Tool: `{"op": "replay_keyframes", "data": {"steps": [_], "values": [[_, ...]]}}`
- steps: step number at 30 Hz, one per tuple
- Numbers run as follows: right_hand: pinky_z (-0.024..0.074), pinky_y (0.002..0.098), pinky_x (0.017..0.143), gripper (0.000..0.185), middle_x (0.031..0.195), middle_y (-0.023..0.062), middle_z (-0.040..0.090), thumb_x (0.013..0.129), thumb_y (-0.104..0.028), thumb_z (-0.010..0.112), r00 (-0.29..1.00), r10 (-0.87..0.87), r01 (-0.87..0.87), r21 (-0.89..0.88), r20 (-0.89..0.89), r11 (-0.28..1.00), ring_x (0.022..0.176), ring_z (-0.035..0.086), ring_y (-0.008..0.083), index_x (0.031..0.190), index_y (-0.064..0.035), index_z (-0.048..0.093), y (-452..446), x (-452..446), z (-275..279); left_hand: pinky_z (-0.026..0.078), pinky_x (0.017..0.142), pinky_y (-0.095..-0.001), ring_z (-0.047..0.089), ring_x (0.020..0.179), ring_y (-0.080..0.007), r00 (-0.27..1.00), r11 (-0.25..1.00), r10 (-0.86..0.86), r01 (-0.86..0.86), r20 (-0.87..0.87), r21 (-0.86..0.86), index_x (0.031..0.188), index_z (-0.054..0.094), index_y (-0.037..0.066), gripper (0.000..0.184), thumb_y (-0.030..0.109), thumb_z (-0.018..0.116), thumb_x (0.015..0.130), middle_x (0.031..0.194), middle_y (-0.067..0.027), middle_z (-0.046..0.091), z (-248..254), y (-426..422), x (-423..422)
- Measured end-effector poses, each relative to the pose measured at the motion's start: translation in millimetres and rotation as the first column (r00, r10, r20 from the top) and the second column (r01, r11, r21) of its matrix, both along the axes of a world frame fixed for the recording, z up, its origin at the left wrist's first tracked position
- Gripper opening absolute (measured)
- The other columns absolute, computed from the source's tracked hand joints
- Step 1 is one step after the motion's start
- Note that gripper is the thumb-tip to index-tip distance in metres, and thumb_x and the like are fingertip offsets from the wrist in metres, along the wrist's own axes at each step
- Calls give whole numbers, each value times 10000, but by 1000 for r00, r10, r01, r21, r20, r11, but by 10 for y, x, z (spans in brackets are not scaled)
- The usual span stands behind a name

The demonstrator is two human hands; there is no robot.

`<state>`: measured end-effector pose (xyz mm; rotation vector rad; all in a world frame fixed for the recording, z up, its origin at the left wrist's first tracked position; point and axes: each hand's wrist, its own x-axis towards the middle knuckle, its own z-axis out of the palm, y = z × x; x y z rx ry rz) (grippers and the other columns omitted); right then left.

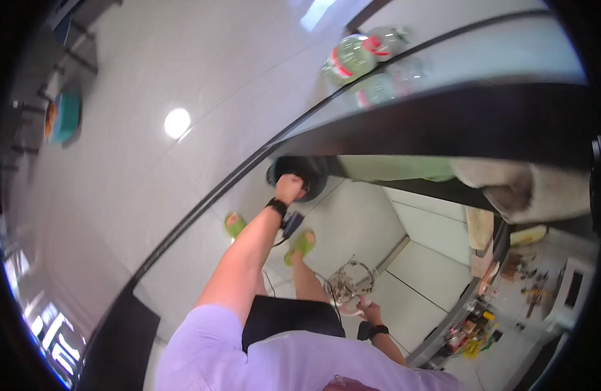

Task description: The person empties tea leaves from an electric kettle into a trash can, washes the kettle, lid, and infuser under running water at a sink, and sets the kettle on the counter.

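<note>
Dark bin (320, 180) on the floor, just past the green slippers (301, 246), with the left hand (289, 188) right at its mouth. Fingers curled in pretty tight on that side, but honestly can't tell whether gripping the rim, something inside, or nothing. Nearer the body and to the right of the bin, a roundish wire basket (343, 285), kinda blurry, contents too jumbled to make out. Right hand (371, 314) at its near edge, fingers folded around a pinkish bit, apparently the handle. Just below the bin, a black wristband (276, 207) on the left wrist, plus a small dark box (292, 224) beside it. Beyond the bin toward the upper right, clear bottles (354, 57) with red labels. Way off to the bin's left, a teal tub (68, 118). Well to the bin's right, a greyish cloth (558, 192).
</note>
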<state>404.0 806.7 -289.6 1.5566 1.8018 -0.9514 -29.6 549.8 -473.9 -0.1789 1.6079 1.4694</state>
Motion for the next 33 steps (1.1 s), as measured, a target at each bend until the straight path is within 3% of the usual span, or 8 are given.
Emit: {"op": "replay_keyframes", "data": {"steps": [4, 7, 10, 12, 14, 21, 24, 33], "values": [[459, 317, 543, 351, 617, 92, 612, 646, -314, 736, 980, 90, -79, 68, -179, 995, 576, 570, 126, 749, 10, 649, 7, -225, 484, 513, 630, -383, 511, 1058, -205, 985, 986, 164, -162, 59, -29, 1318, 289, 48, 698, 188, 668, 750, 1023, -122, 574, 871, 62, 190], [448, 315, 521, 337, 563, 104, 588, 679, -316, 701, 984, 99, -89, 73, -150, 993, 543, 562, 120, 707, 14, 638, 451, 70, 280, 497, 519, -266, 605, 601, -162, 935, 953, 302, -300, 184, -40, 1160, 509, 80, 372, 76, 572, 794, 977, -117, 582, 779, 42, 190], [446, 303, 514, 202, 593, 60, 598, 728, -189, 667, 948, 13, -4, 31, -318, 1000, 555, 562, 120, 711, 9, 632, 800, 173, 447, 520, 636, -430, 506, 1015, -355, 977, 931, 211, -207, -17, -300, 1339, 164, 116, 714, 59, 590, 770, 1275, -163, 361, 1162, 141, 287], [450, 288, 536, 140, 660, 35, 606, 736, -125, 647, 859, -196, 179, -80, -473, 981, 588, 561, 119, 765, 11, 628, 1010, 219, 703, 523, 639, -406, 550, 958, -322, 955, 926, 293, -274, 39, -260, 1251, 319, 55, 551, 135, 601, 784, 1200, -164, 437, 1665, 161, 401], [452, 267, 589, 165, 707, 27, 605, 723, -107, 636, 816, -193, 241, 16, -545, 970, 634, 555, 113, 844, 4, 622, 1312, 271, 663, 528, 641, -372, 604, 877, -280, 927, 927, 363, -350, 89, -135, 1078, 474, -1, 335, 183, 570, 815, 1027, -151, 555, 1150, -8, 371], [436, 232, 649, 211, 765, -18, 569, 664, 23, 555, 453, -457, 592, -125, -765, 796, 700, 529, 88, 865, -16, 607, 2026, -46, 2172, 533, 663, -303, 643, 744, -227, 998, 998, 53, -53, -25, -16, 914, 577, -26, 222, 185, 556, 848, 806, -118, 626, 2812, 867, 992], [459, 222, 503, 202, 764, 8, 573, 748, -31, 581, 295, -239, 488, -69, -925, 870, 645, 558, 84, 947, -11, 610, 2404, 101, 2250, 530, 689, -295, 639, 755, -219, 995, 996, -84, 86, -55, 27, 891, 599, -36, 218, 175, 565, 848, 830, -117, 629, 3180, 1346, 1027], [443, 235, 739, 318, 901, 48, 623, 698, 27, 563, 131, -36, 677, 63, -991, 733, 803, 567, 102, 1013, 12, 608, 2987, -1, 3519, 507, 736, -287, 631, 776, -181, 822, 813, -456, 541, -342, 216, 908, 609, -48, 217, 155, 543, 870, 867, -115, 635, 4115, 3792, 606]]}}
